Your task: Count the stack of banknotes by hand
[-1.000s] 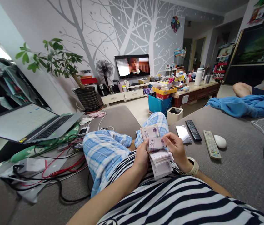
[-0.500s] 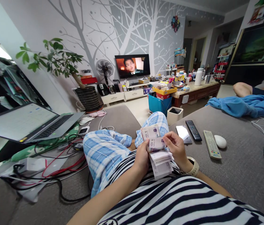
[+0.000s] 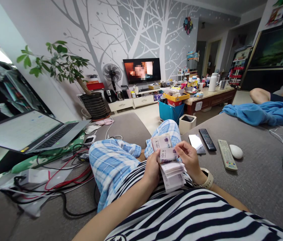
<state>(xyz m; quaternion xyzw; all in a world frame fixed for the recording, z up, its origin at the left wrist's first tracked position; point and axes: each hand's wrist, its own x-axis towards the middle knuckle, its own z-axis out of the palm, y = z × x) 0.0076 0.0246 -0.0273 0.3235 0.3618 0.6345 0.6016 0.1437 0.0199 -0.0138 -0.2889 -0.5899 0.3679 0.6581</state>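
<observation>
Still, the left hand [image 3: 152, 174] grips the banknotes [image 3: 171, 175] and the right hand [image 3: 189, 160] pinches them.

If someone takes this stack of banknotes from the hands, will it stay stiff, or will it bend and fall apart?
Probably floppy: the banknotes fan apart below the left hand, so they seem unbound. They are likely light, being thin paper. They may slide apart easily, because the right hand seems to hold the top notes separately.

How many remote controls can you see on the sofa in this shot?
2: a black remote control and a pale grey remote control, both lying on the grey sofa to the person's right. Others could be hidden.
</observation>
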